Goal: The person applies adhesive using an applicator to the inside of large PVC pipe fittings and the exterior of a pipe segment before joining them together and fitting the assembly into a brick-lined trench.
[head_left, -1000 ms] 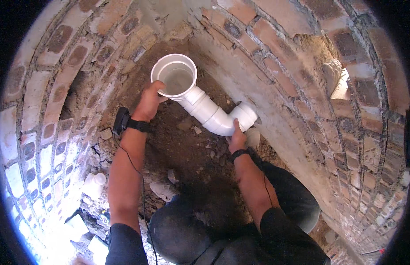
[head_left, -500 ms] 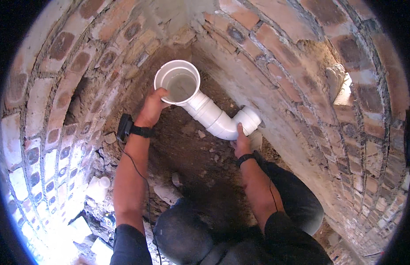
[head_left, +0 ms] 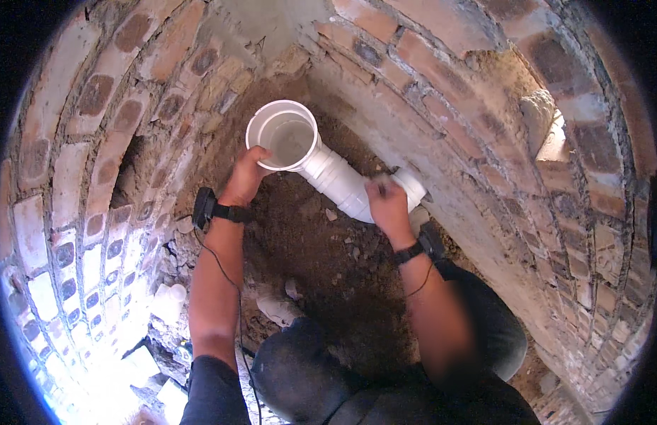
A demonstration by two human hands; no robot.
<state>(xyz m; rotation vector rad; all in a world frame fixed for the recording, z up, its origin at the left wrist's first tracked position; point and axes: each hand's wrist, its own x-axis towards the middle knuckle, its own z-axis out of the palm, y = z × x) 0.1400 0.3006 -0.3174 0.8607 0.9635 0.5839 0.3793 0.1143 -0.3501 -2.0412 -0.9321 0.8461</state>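
Observation:
A white plastic drain pipe trap (head_left: 335, 177) lies in the corner of a brick pit, its wide round mouth (head_left: 282, 134) facing up and its narrow end against the right brick wall. My left hand (head_left: 247, 173) grips the pipe just under the wide mouth. My right hand (head_left: 386, 205) holds the bend near the narrow end. Both wrists wear black bands.
Red brick walls (head_left: 484, 127) curve around on the left, back and right, with a gap in the left wall (head_left: 127, 170). The floor is loose brown soil (head_left: 321, 262) with small stones. Rubble and white fragments (head_left: 166, 304) lie at lower left. My knees fill the lower middle.
My right hand has slid up onto the pipe's bend near the narrow end. The pipe and my left hand have stayed about where they were.

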